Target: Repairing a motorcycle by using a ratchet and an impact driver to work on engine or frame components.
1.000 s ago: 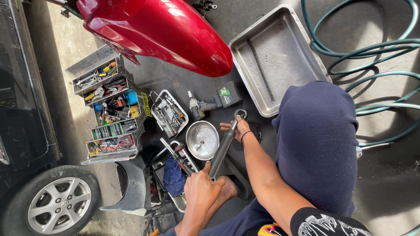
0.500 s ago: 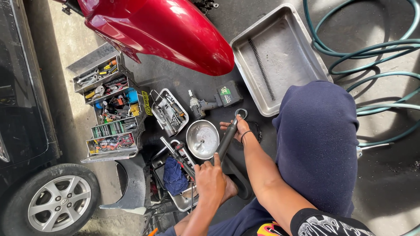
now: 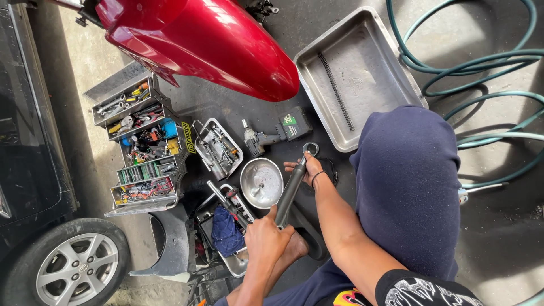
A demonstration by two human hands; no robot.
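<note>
The left hand (image 3: 266, 241) has its fingers wrapped tight around the lower end of a long dark grey steel tube with a ring at the top (image 3: 292, 190). The right hand (image 3: 303, 169) holds the upper end, fingers curled on it. The tube stands tilted above the dark concrete floor (image 3: 498, 238), beside a round shiny metal bowl (image 3: 261, 183). It looks heavy, stiff and perhaps oily; a grip at both ends seems safest.

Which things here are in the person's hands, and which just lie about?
In hand:
long wrench, gripped by left hand and right hand

Lying about:
round metal bowl
open toolbox
cordless driver
steel tray
green hose
</note>
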